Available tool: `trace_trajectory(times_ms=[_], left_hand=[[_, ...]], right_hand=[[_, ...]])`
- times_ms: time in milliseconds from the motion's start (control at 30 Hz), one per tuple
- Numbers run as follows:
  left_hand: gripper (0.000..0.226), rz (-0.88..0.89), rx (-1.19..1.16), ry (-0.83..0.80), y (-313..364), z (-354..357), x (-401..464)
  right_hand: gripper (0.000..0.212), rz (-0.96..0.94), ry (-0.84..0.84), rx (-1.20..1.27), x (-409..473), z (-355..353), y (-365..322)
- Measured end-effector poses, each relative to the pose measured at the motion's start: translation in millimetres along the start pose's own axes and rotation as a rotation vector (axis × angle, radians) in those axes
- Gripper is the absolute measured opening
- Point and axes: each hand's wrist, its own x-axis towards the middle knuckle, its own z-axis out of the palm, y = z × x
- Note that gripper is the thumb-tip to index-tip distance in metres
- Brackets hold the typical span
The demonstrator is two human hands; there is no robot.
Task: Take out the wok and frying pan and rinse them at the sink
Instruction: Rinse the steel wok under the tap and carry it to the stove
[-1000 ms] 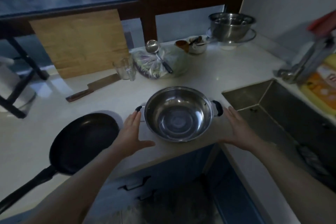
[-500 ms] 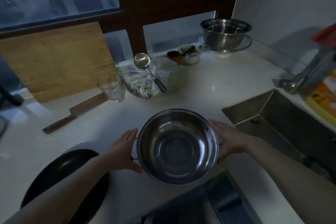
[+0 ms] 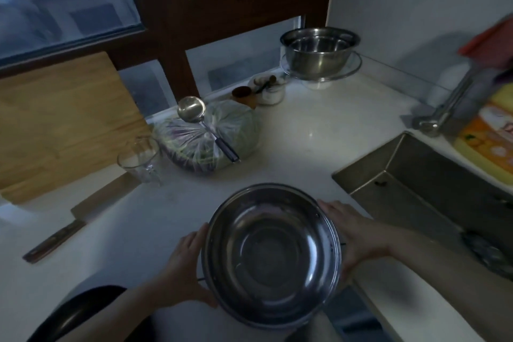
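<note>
A round steel wok [image 3: 272, 255] with small side handles is lifted above the counter's front edge, tilted a little toward me. My left hand [image 3: 181, 272] grips its left side and my right hand [image 3: 358, 239] grips its right side, covering both handles. The black frying pan [image 3: 80, 314] lies on the white counter at the lower left, partly hidden by my left forearm. The steel sink [image 3: 410, 175] sits to the right, with the faucet [image 3: 447, 108] behind it.
A bagged vegetable bundle with a ladle [image 3: 205, 125] on top, a glass [image 3: 141, 161], a cleaver [image 3: 77, 219] and a wooden cutting board [image 3: 61, 125] stand behind. A steel bowl [image 3: 319, 50] sits in the back corner. A yellow packet [image 3: 491, 144] lies beside the sink.
Both hands closed on the wok's sides and lifted it off the counter toward me. The view shifted right, so the frying pan slid to the lower left.
</note>
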Motion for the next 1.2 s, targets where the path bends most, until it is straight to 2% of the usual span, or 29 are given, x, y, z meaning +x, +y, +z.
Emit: trace_trajectory(times_ms=[67,233,433,533,633,733,867,1100,1200], left_hand=[[0.146,0.041,0.029,0.013,12,-14,16],[0.147,0.212,0.106,0.068,77,-52,82],[0.147,0.428,0.231,0.015,193,-62,197],[0.144,0.528,0.269,-0.040,251,-47,258],[0.147,0.635,0.335,-0.131,295,-13,312],[0.150,0.640,0.436,-0.243,322,30,345],[0.151,0.631,0.519,-0.336,335,82,381],[0.149,0.619,0.477,-0.416,324,141,413],[0.149,0.589,0.520,-0.422,303,165,429]], right_hand=[[0.139,0.026,0.034,0.039,-7,-6,7],[0.159,0.193,0.239,0.064,-48,-33,50],[0.145,0.287,0.458,0.105,-142,-83,118],[0.153,0.344,0.571,0.045,-178,-89,169],[0.151,0.448,0.588,0.089,-207,-72,205],[0.150,0.582,0.587,0.202,-228,-35,228],[0.163,0.797,0.549,0.289,-234,11,257],[0.160,0.847,0.519,0.353,-218,55,293],[0.169,0.849,0.476,0.394,-203,72,311]])
